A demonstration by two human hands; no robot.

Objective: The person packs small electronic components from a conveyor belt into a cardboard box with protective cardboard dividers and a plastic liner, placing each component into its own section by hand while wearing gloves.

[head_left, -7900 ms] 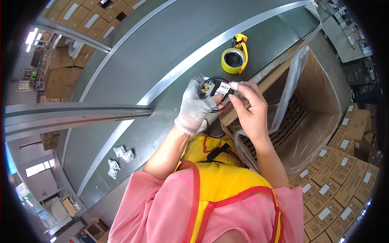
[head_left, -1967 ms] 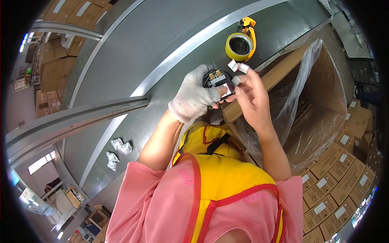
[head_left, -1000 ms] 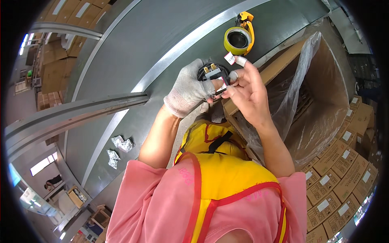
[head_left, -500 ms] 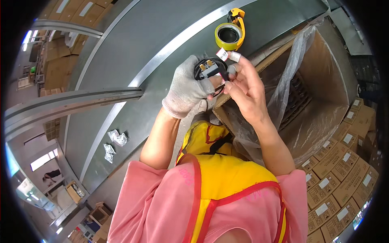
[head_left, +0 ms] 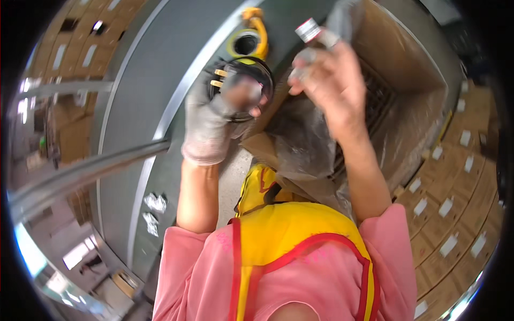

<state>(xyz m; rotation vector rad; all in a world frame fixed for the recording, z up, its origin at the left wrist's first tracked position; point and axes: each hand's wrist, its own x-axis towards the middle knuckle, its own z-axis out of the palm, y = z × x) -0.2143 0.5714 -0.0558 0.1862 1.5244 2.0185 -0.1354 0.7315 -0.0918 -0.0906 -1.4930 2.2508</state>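
Note:
My left hand (head_left: 206,125), in a pale knit glove with bare fingertips, is closed around a coiled black power cord (head_left: 269,80). Two brass-coloured pins of its plug (head_left: 218,78) point left; the plug body is blurred and partly covered by my fingers. To the right, apart from the cord, my right hand (head_left: 340,85) is raised with loosely bent fingers spread apart. Pale wraps cover some of its fingertips. A small white label (head_left: 308,30) with a red edge clings to the tip of one finger.
A yellow tape dispenser (head_left: 247,44) lies on the green work surface (head_left: 144,91) beyond my left hand. Two silver-wrapped bundles (head_left: 155,202) lie nearer. An open carton (head_left: 412,59) with a plastic liner stands at right, above stacked brown boxes (head_left: 450,214).
My hands have separated: the right has let go of the cord and moved up and right with the label, while the left has shifted left with the cord. The view has turned somewhat.

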